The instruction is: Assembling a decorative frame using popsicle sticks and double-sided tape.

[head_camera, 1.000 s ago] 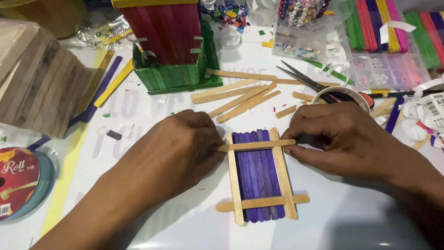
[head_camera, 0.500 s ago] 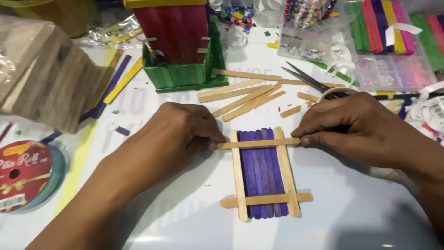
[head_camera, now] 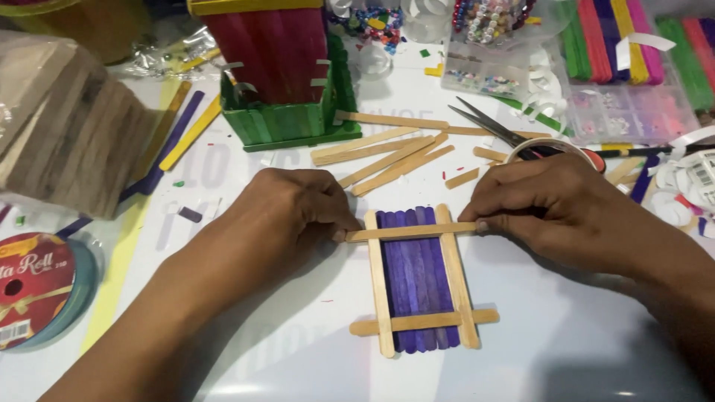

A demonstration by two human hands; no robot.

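White craft table [head_camera: 246, 357], where a plain stick [head_camera: 411, 232] is pinched, seemingly, across the purple panel [head_camera: 417, 279] by left hand [head_camera: 287, 216] and right hand [head_camera: 551, 208].

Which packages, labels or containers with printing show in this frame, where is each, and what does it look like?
Ribbon spool: lower left edge, round, red label with pale script, bluish rim.
Barcode sticker: right edge, small white tag with black bars.
Clear compartment box: upper right, transparent plastic, holds small bits.
Clear wrapper: left, around a stack of plain wooden sticks.
No screens or signs.
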